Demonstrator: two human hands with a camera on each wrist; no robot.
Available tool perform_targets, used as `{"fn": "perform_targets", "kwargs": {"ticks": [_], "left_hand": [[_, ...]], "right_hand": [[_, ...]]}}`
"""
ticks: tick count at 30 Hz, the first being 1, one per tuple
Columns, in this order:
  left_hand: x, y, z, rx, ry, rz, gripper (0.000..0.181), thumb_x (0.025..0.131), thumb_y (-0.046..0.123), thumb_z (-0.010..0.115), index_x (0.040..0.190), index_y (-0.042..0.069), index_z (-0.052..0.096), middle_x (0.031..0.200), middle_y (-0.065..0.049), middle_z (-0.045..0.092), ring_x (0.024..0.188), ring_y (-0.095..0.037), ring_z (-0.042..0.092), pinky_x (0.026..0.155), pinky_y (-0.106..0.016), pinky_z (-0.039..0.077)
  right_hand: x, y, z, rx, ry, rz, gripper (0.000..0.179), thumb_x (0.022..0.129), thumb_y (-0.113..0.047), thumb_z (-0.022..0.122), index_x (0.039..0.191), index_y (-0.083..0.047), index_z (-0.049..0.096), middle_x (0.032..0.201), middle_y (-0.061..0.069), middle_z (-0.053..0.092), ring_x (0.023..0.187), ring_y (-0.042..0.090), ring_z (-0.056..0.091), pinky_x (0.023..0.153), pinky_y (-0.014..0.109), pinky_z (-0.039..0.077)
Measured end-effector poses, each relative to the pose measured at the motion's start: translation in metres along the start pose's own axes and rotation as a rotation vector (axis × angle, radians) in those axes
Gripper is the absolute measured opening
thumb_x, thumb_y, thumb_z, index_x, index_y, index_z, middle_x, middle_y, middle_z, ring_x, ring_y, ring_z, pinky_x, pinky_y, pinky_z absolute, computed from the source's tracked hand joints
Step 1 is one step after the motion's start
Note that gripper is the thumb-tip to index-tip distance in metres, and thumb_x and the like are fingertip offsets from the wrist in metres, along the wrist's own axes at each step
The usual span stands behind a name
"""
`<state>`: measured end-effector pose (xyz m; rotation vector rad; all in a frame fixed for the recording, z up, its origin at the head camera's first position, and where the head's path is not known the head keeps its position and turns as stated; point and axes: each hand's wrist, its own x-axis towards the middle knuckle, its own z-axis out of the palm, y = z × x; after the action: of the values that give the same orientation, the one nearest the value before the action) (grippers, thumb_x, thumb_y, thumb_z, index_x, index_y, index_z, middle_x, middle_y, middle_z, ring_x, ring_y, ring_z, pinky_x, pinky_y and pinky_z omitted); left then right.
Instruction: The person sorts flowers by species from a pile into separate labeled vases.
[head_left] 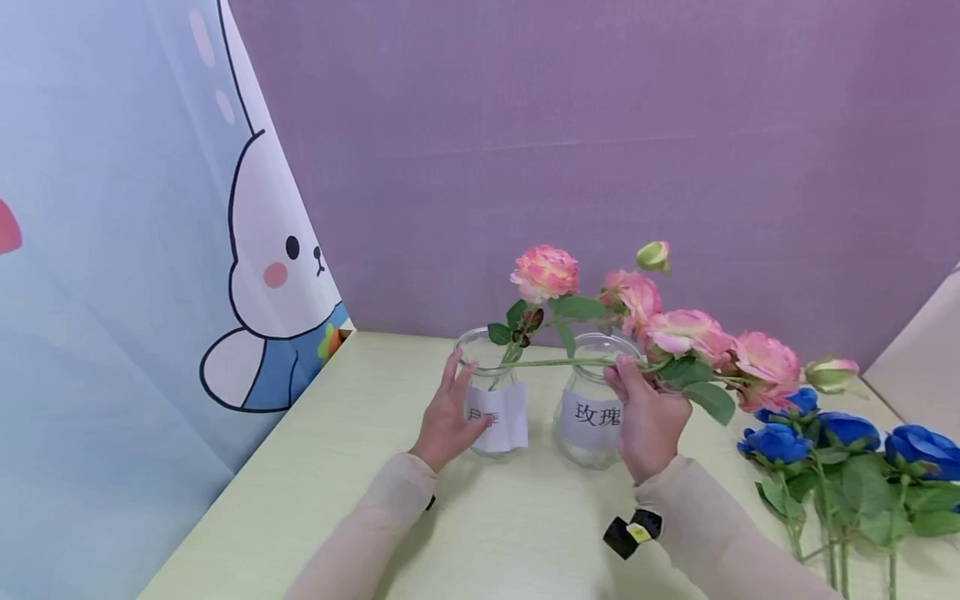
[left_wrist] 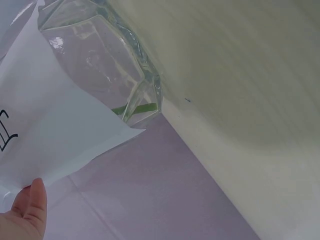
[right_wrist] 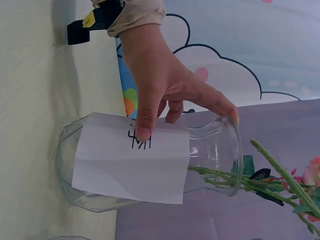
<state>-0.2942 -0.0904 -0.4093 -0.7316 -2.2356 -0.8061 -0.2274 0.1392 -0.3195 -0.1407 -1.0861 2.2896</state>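
Observation:
My left hand (head_left: 450, 421) holds the left glass jar (right_wrist: 215, 150), its thumb on the white paper label (right_wrist: 130, 170) and a finger at the rim. Inside that jar stands a stem with a pink flower (head_left: 546, 272) leaning right. My right hand (head_left: 652, 421) grips a green stem (head_left: 558, 362) with several pink blooms (head_left: 686, 333). This stem lies sideways, its cut end close to the left jar's mouth and its blooms to the right. Behind the right hand stands a second labelled jar (head_left: 588, 450). In the left wrist view, the left thumb (left_wrist: 35, 207) touches the label's edge.
Several blue roses (head_left: 847, 433) with green stems lie on the pale table (head_left: 315, 500) at the right. A purple backdrop (head_left: 600, 125) rises behind the jars. On the left hangs a light blue curtain (head_left: 97, 333) with a cartoon rabbit print.

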Motion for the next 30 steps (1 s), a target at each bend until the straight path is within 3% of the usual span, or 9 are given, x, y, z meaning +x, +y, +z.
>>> {"fn": "perform_targets", "kwargs": {"ticks": [6, 16, 23, 30], "left_hand": [[0.0, 0.005, -0.002, -0.003, 0.0, -0.004, 0.085, 0.065, 0.003, 0.086, 0.132, 0.006, 0.035, 0.148, -0.02, 0.025, 0.106, -0.042, 0.057, 0.067, -0.046, 0.054], [0.001, 0.002, -0.003, 0.02, 0.006, 0.029, 0.085, 0.065, 0.003, 0.086, 0.132, 0.007, 0.034, 0.148, -0.021, 0.025, 0.104, -0.041, 0.058, 0.068, -0.045, 0.054], [0.002, -0.002, -0.005, 0.027, 0.002, 0.036, 0.086, 0.065, 0.004, 0.086, 0.133, 0.008, 0.033, 0.147, -0.022, 0.025, 0.104, -0.042, 0.058, 0.069, -0.046, 0.054], [0.0, -0.001, -0.001, 0.008, -0.014, 0.014, 0.085, 0.066, 0.005, 0.085, 0.133, 0.008, 0.033, 0.148, -0.021, 0.025, 0.105, -0.042, 0.057, 0.069, -0.046, 0.054]], "right_hand": [[-0.001, -0.001, 0.003, -0.055, -0.066, -0.026, 0.044, 0.088, -0.003, 0.066, 0.128, -0.006, 0.047, 0.104, 0.012, 0.059, 0.08, 0.012, 0.067, 0.078, 0.027, 0.053], [-0.003, 0.001, 0.013, -0.07, -0.065, -0.029, 0.038, 0.089, -0.002, 0.065, 0.123, -0.006, 0.05, 0.106, 0.012, 0.06, 0.083, 0.014, 0.067, 0.079, 0.028, 0.053], [-0.002, 0.005, 0.02, -0.067, -0.038, -0.027, 0.04, 0.088, -0.003, 0.067, 0.124, -0.003, 0.05, 0.104, 0.012, 0.061, 0.078, 0.012, 0.067, 0.079, 0.029, 0.054], [-0.001, 0.006, 0.019, -0.071, -0.027, -0.054, 0.033, 0.088, 0.003, 0.065, 0.118, -0.002, 0.052, 0.09, 0.007, 0.065, 0.073, 0.012, 0.067, 0.075, 0.028, 0.054]]}}
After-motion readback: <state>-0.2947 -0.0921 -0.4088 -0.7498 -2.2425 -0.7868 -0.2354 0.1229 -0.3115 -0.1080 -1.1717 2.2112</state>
